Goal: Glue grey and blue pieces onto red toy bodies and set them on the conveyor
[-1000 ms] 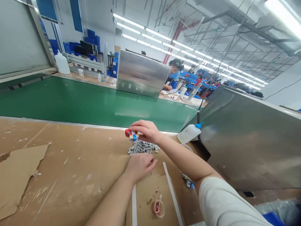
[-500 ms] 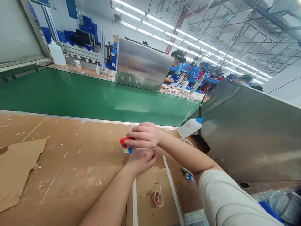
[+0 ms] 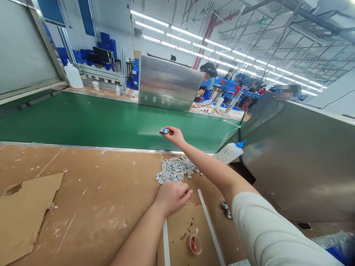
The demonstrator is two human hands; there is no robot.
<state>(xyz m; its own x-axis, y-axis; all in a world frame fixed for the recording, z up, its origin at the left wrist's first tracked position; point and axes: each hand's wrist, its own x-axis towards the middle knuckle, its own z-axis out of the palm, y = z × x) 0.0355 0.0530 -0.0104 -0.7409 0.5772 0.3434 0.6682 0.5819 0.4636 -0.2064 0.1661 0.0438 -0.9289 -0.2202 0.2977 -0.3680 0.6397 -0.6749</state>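
My right hand [image 3: 173, 135] reaches out over the green conveyor belt [image 3: 83, 118] and pinches a small red and blue part [image 3: 164, 130] at its fingertips. My left hand [image 3: 172, 195] rests curled on the cardboard-covered bench [image 3: 91, 192], just below a heap of several small grey pieces [image 3: 174, 169]. I cannot tell if the left fingers hold one of them. Another small blue and dark part [image 3: 226, 209] lies on the bench by my right elbow.
A white glue bottle with a blue cap [image 3: 230, 151] leans by a steel housing [image 3: 299, 159] on the right. A small round cup [image 3: 194, 244] and two white strips [image 3: 210, 229] lie near the front edge. Another steel box [image 3: 169, 83] and seated people are beyond the belt.
My right hand carried the red and blue part from above the grey heap forward to over the belt. My left hand stayed on the bench. The heap is uncovered again.
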